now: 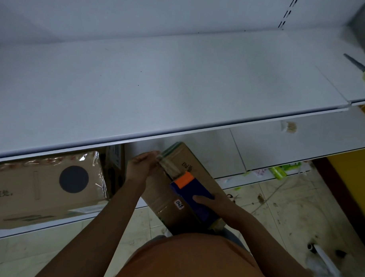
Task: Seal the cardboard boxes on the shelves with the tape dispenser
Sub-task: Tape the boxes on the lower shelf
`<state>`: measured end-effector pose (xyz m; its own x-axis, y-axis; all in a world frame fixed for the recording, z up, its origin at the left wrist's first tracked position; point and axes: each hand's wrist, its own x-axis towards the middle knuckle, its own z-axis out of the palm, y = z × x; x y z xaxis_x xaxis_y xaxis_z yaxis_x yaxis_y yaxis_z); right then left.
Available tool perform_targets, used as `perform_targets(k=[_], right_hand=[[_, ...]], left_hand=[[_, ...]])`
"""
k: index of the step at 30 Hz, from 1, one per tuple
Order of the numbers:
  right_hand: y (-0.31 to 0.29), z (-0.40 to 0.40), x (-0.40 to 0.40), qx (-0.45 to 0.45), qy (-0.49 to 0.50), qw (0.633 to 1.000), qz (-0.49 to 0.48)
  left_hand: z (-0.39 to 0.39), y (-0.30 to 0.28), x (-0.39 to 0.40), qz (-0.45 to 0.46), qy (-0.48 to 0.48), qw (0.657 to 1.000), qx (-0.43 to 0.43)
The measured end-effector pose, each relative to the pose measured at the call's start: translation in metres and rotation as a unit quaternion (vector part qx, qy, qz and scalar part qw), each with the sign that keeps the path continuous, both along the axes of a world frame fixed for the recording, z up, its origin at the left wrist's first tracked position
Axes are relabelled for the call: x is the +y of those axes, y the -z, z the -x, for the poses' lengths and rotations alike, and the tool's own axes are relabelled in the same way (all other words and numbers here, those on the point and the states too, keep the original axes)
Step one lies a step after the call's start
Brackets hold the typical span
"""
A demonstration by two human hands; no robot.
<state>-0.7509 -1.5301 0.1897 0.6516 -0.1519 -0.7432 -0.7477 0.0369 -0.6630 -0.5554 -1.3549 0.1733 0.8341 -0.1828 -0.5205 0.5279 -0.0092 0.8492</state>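
A long cardboard box lies tilted between the lower shelf and my body, its near end against my orange shirt. On its top rests a blue tape dispenser with an orange front. My right hand grips the dispenser's near part. A strip of clear tape runs from the dispenser toward the box's far end. My left hand pinches the tape's end there, at the box's far left corner.
A wide white upper shelf overhangs the work. On the lower shelf at left lies a large cardboard box with a dark round mark and plastic wrap. Scissors with pale handles lie at the upper shelf's right. Green scraps litter the tiled floor.
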Motion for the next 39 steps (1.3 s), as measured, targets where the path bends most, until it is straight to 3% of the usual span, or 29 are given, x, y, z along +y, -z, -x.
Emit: perform_targets(k=[7,20,25,29,33,34,37,39], right_hand=[[0.0,-0.017,0.001,-0.01,-0.012,1.0,0.004],[0.011,-0.034,0.01,-0.07,-0.059,0.99,0.107],[0.012,-0.04,0.008,-0.066,-0.061,0.992,0.093],[0.011,-0.043,0.005,-0.078,-0.067,0.991,0.09],[0.011,-0.046,0.005,-0.079,-0.075,0.989,0.103],[0.011,-0.047,0.006,-0.079,-0.079,0.987,0.111],[0.01,-0.05,0.006,-0.071,-0.079,0.988,0.112],[0.006,-0.055,0.006,-0.067,-0.074,0.99,0.104]], left_hand=[[-0.017,0.015,0.008,-0.119,0.047,0.988,-0.088],[-0.028,0.045,0.01,-0.223,0.069,0.971,-0.051],[-0.033,0.044,0.004,-0.272,0.09,0.957,-0.044],[-0.026,0.039,0.001,-0.38,0.125,0.908,-0.123],[-0.013,0.037,0.003,-0.39,0.173,0.806,-0.409],[-0.01,0.04,0.002,-0.369,0.22,0.797,-0.425],[-0.015,0.053,0.002,-0.357,0.369,0.791,-0.333],[-0.027,0.059,0.002,-0.373,0.409,0.766,-0.328]])
